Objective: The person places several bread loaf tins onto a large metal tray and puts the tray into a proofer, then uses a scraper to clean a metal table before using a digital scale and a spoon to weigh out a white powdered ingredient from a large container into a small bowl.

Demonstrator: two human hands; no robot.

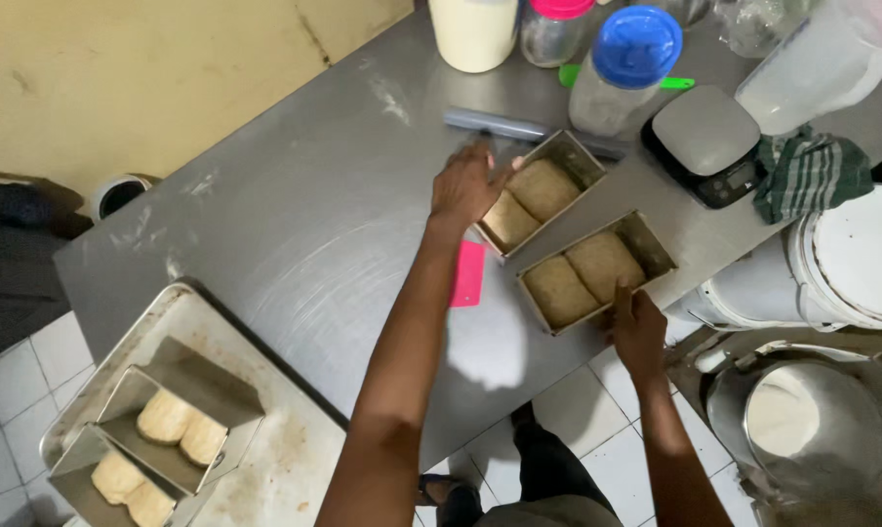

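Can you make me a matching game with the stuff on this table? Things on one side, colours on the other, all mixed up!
Things:
1. Scraper
2. Jar lid
3. Cloth
4. Scale

Colours:
A. Blue
B. Green checked
C. Black with a grey top
D. Pink

Pairs: 1-D, 2-A, 3-B, 4-C

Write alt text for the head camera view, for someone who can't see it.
Seen from above, a person's left hand and right hand each grip a loaf tin of dough on a steel table; a pink scraper lies between.
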